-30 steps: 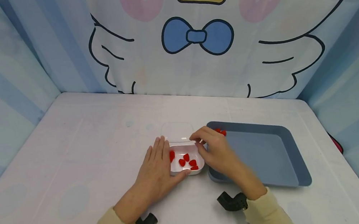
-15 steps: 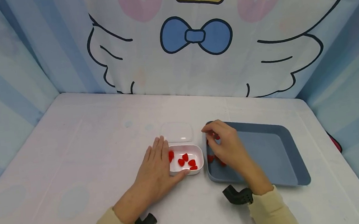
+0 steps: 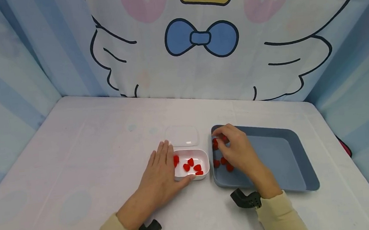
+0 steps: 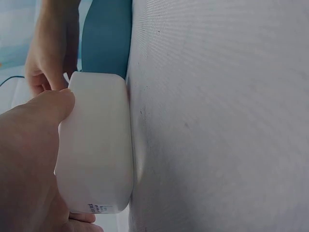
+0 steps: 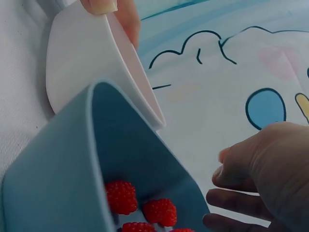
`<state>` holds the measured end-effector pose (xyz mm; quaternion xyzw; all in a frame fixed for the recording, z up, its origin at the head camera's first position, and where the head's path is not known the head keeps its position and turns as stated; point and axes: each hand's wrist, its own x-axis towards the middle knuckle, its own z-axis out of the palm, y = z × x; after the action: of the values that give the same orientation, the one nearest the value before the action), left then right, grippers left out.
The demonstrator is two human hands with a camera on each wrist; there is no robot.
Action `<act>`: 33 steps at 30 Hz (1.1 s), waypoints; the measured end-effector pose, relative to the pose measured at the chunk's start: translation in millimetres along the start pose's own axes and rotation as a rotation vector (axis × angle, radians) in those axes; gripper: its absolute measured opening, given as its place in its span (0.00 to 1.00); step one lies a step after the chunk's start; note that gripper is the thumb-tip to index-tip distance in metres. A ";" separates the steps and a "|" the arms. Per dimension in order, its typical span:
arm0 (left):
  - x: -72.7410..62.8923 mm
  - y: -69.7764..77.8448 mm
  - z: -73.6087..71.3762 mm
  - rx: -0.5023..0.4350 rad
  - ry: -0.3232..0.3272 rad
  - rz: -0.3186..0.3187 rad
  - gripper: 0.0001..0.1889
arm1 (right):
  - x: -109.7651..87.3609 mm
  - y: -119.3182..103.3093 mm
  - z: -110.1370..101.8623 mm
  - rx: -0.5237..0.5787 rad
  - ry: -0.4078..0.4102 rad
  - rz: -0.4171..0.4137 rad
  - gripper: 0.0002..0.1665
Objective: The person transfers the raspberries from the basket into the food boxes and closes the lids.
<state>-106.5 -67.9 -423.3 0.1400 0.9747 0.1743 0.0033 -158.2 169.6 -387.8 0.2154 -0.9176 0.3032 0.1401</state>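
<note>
Several red raspberries [image 3: 197,167] lie in a small white box [image 3: 202,155]. My left hand [image 3: 158,173] rests along the box's left side with straight fingers, its thumb [image 4: 60,101] on the near rim. To the right is a blue-grey tray [image 3: 275,158], with more raspberries [image 5: 160,211] grouped at its left end. Over that end hovers my right hand [image 3: 235,147], thumb and fingers bent down among the berries at the far left corner. In the right wrist view its fingertips stand apart with nothing visible between them.
Behind the box lies a clear plastic lid [image 3: 182,135] on the white tablecloth [image 3: 85,158]. The tray's left wall stands close beside the box. A printed cloth backdrop [image 3: 200,72] rises along the back of the table.
My right hand has moved right from above the white box's edge to over the tray, uncovering berries at the tray's left end. My left hand and the box have stayed put.
</note>
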 end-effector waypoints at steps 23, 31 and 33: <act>0.0 -0.3 2.4 0.019 0.016 0.008 0.57 | -2.5 7.7 13.9 -0.092 -0.117 0.176 0.09; 0.4 -0.2 2.1 0.016 0.013 0.008 0.57 | -1.4 7.5 16.1 -0.133 -0.161 0.190 0.11; 0.1 -0.4 2.1 0.016 0.010 0.006 0.57 | -1.3 7.4 16.5 -0.145 -0.177 0.195 0.12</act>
<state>-106.6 -67.6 -425.3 0.1419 0.9756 0.1673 -0.0032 -162.7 165.2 -404.7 0.1407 -0.9624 0.2281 0.0439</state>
